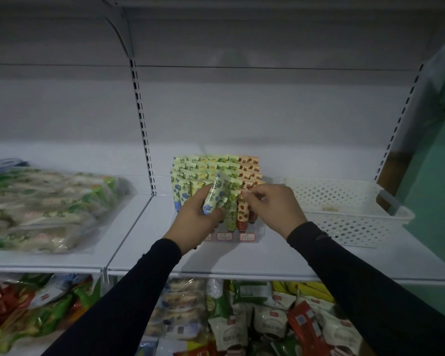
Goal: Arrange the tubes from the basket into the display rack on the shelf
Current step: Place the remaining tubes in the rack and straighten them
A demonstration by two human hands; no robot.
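Observation:
A clear display rack point(252, 235) stands in the middle of the white shelf point(242, 260), filled with rows of upright tubes point(216, 167) printed with blue, yellow, green and red fruit. My left hand point(194, 222) grips a blue-patterned tube point(215, 199), tilted, in front of the rack's left columns. My right hand point(278, 208) pinches the top of a red-patterned tube point(242, 213) standing in the front row at the right. The white perforated basket point(352, 227) sits to the right of the rack; only a small scrap shows on its floor.
Clear bags of packaged goods point(44, 206) lie on the shelf at the left. Below the shelf edge, a lower shelf holds many snack packets point(242, 325). Slotted uprights point(144, 129) run up the back panel. A green wall point(437, 176) stands at the right.

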